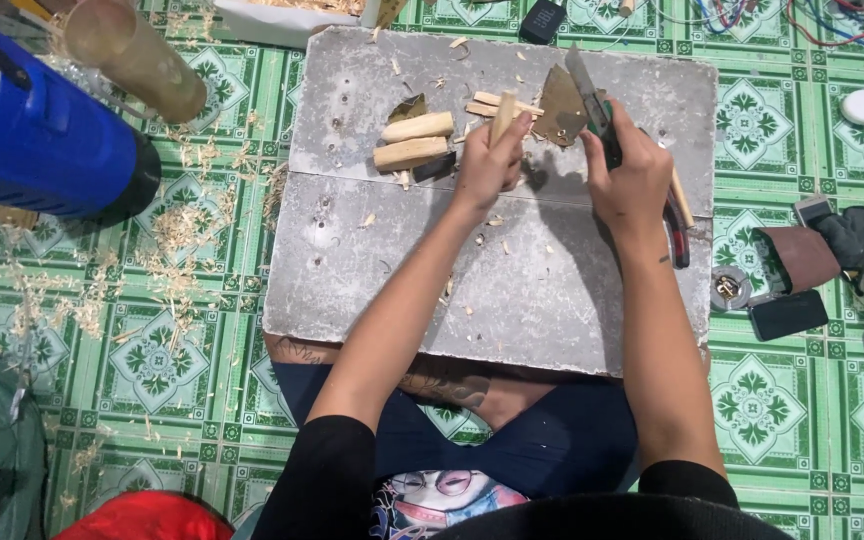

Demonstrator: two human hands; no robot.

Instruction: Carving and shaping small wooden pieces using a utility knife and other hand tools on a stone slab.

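The left hand [487, 165] grips one wooden peg [503, 115] upright on the grey board [512, 290] — the right hand [630, 175] clenches a knife [590, 95], blade raised. Two thicker wooden blocks [414, 140] lie just beside, left — thin sticks [487, 103] behind, number unclear.

A short, pale, round wooden stick [503, 115] stands almost upright, its top poking up above the left-hand fingers [497, 150] wrapped around it. A knife with a grey flat blade [582, 80] sticks up and away past the right-hand fingers [624, 150] that wrap its dark handle.
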